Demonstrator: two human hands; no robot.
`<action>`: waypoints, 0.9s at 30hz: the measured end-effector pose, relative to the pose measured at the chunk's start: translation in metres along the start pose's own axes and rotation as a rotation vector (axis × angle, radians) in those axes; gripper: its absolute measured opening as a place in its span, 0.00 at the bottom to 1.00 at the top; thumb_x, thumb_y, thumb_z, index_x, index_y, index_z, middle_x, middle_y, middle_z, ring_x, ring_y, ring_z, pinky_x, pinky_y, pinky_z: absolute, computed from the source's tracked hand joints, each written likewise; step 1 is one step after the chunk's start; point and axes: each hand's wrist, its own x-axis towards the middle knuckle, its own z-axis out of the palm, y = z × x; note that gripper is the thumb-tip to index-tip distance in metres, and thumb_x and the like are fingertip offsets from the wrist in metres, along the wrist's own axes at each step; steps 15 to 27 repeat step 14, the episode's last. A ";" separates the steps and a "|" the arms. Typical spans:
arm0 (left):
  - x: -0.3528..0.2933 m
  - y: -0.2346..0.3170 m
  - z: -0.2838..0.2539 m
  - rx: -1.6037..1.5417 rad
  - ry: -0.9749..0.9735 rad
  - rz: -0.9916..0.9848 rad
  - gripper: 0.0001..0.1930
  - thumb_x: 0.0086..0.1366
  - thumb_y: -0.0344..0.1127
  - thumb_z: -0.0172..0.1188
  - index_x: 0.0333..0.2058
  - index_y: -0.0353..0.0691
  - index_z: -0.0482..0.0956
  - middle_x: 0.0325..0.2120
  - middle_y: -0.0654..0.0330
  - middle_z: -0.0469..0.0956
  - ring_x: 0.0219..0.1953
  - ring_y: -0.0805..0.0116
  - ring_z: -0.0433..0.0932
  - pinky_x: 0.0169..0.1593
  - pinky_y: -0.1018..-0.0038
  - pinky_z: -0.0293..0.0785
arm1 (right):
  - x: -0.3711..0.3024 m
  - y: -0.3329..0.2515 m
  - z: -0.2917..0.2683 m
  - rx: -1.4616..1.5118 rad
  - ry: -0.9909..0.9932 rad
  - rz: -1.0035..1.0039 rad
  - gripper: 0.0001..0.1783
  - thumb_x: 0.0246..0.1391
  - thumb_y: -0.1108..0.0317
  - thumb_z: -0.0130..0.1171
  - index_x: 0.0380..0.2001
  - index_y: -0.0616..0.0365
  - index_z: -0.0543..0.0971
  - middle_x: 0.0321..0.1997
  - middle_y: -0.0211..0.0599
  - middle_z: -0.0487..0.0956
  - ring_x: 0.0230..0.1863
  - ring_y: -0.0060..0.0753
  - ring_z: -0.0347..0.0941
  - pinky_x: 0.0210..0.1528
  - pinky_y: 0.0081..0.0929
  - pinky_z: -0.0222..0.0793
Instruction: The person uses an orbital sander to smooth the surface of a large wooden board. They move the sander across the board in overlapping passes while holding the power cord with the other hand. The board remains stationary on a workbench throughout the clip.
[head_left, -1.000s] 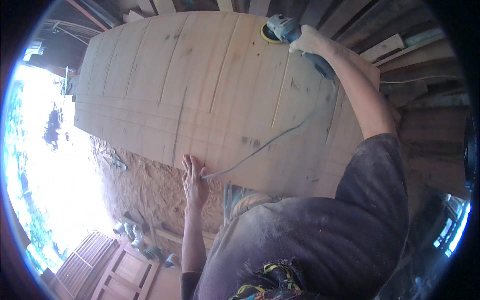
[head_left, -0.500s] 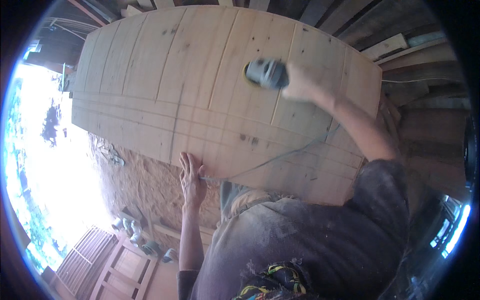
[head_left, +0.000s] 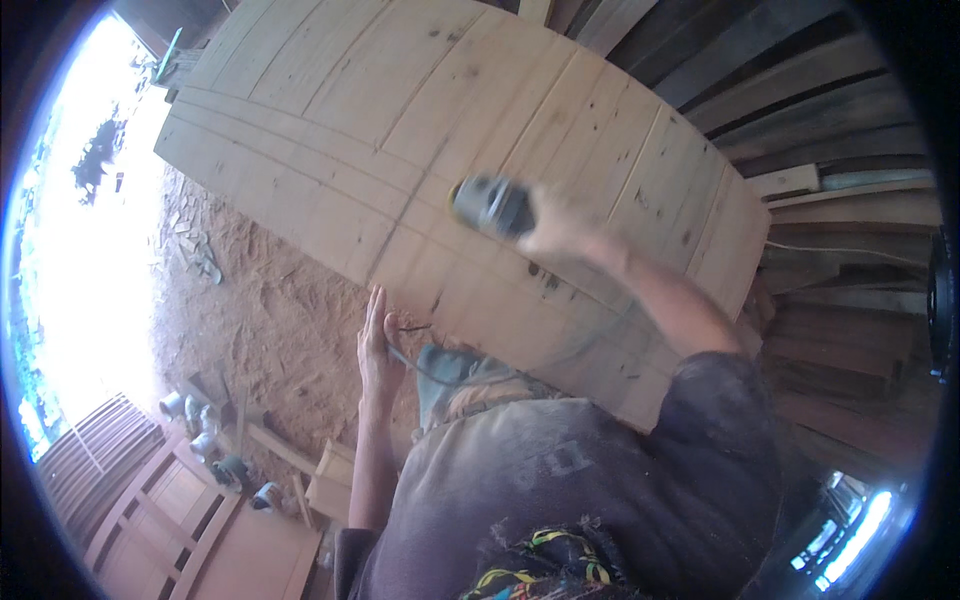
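A grey and black handheld power sander with a yellow-edged disc is gripped in my right hand. The disc side meets the face of a large pale wooden panel, which has grooved lines, dark knots and pencil-like marks. Motion blurs the right hand and the tool a little. At the panel's near edge is my left hand, its fingers straight and close together. A thin grey-green cord runs to its thumb side and appears held there. Part of the cord is blurred over the panel.
Dark boards are stacked beyond the panel at the right. Sawdust-like brown ground lies left of me, with scraps on it. A framed wooden door, a slatted piece and several pipe fittings are at lower left.
My right hand has brought the sander nearer to me and leftward across the panel. The view has turned, so the panel slants more. The left hand stays at the near edge.
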 end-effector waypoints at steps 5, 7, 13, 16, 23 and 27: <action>0.020 -0.004 -0.001 0.221 0.048 0.072 0.28 0.89 0.47 0.47 0.77 0.36 0.70 0.80 0.44 0.67 0.83 0.42 0.63 0.79 0.47 0.64 | -0.004 -0.027 0.022 -0.087 -0.022 -0.165 0.27 0.46 0.65 0.76 0.50 0.63 0.83 0.43 0.60 0.90 0.49 0.65 0.89 0.55 0.51 0.86; 0.032 -0.011 0.000 0.278 -0.013 0.090 0.29 0.89 0.48 0.47 0.78 0.36 0.69 0.81 0.43 0.65 0.84 0.43 0.60 0.79 0.47 0.62 | 0.024 0.011 0.005 0.054 0.095 -0.151 0.26 0.46 0.66 0.76 0.50 0.62 0.83 0.44 0.59 0.90 0.51 0.65 0.89 0.55 0.51 0.85; 0.058 -0.010 0.001 0.361 -0.189 0.039 0.32 0.90 0.51 0.45 0.80 0.37 0.64 0.83 0.40 0.59 0.86 0.40 0.54 0.82 0.48 0.55 | 0.059 0.048 -0.065 0.066 0.127 -0.025 0.31 0.45 0.68 0.76 0.56 0.59 0.85 0.48 0.59 0.90 0.55 0.58 0.89 0.57 0.48 0.85; 0.057 -0.012 0.000 0.363 -0.205 0.016 0.32 0.90 0.52 0.44 0.81 0.38 0.64 0.83 0.40 0.58 0.86 0.39 0.53 0.83 0.48 0.55 | 0.069 0.051 -0.074 0.052 0.134 0.008 0.31 0.47 0.68 0.75 0.58 0.58 0.85 0.50 0.59 0.90 0.56 0.56 0.89 0.58 0.47 0.85; 0.057 -0.012 0.000 0.363 -0.205 0.016 0.32 0.90 0.52 0.44 0.81 0.38 0.64 0.83 0.40 0.58 0.86 0.39 0.53 0.83 0.48 0.55 | 0.069 0.051 -0.074 0.052 0.134 0.008 0.31 0.47 0.68 0.75 0.58 0.58 0.85 0.50 0.59 0.90 0.56 0.56 0.89 0.58 0.47 0.85; 0.057 -0.012 0.000 0.363 -0.205 0.016 0.32 0.90 0.52 0.44 0.81 0.38 0.64 0.83 0.40 0.58 0.86 0.39 0.53 0.83 0.48 0.55 | 0.069 0.051 -0.074 0.052 0.134 0.008 0.31 0.47 0.68 0.75 0.58 0.58 0.85 0.50 0.59 0.90 0.56 0.56 0.89 0.58 0.47 0.85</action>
